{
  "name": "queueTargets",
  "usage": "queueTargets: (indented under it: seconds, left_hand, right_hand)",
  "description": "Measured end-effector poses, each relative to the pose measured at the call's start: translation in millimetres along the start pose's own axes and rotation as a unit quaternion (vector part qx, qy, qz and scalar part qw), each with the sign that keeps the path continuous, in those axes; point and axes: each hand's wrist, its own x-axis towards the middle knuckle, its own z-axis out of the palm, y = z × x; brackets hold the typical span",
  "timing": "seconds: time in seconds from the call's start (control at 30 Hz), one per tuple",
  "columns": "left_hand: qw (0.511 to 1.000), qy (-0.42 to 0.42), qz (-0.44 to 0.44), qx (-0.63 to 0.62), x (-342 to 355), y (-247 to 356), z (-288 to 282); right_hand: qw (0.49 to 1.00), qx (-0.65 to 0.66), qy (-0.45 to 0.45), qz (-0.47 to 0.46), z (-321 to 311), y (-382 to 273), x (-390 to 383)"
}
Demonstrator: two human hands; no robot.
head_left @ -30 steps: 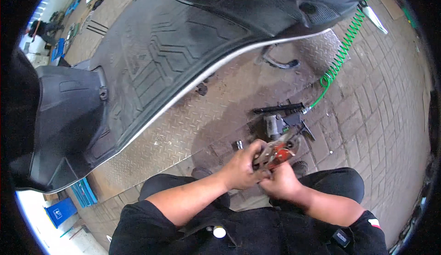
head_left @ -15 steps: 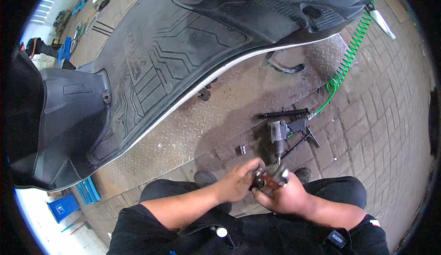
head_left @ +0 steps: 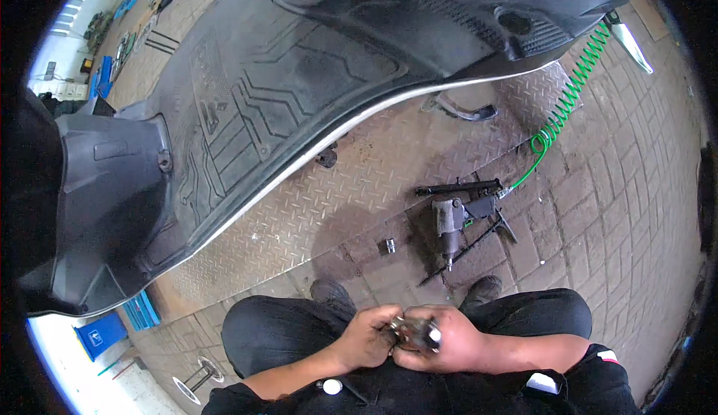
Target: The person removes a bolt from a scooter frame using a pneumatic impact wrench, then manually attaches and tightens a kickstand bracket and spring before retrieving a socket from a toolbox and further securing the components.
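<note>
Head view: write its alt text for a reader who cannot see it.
A person's left hand and right hand grip a metal part beside a black-and-green scooter. On the brick paving lie a metal socket and a pneumatic impact wrench with a green coiled hose.

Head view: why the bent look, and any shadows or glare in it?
In the head view, brick paving bends toward the dark rim; the head view's lower-left edge is washed out white; the head view shows a dark shadow across the metal plate, and glare on the metal part between left hand and right hand.
</note>
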Motion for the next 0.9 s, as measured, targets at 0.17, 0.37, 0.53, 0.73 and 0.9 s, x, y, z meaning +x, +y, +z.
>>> queueTargets:
  seconds: [0.17,0.37,0.53,0.73,0.9]
  left_hand:
    - [0.979,-0.029,0.123,0.158,13.0,9.6,-15.0]
    - [0.950,-0.016,0.211,0.228,13.5,5.4,-26.6]
    - [0.933,0.081,0.257,0.240,9.8,-2.0,-16.6]
    - [0.963,0.144,0.193,0.118,8.9,0.7,0.4]
    - [0.961,0.135,0.208,0.122,19.8,-13.4,9.7]
  right_hand:
    - [0.989,-0.103,0.004,-0.102,2.7,15.3,-1.4]
    - [0.978,-0.132,0.038,-0.155,9.2,16.2,4.6]
    - [0.992,-0.050,0.036,-0.114,15.5,23.7,5.5]
    - [0.997,0.038,0.048,0.054,6.3,6.5,5.8]
    - [0.996,-0.016,0.049,0.068,5.5,22.7,-2.2]
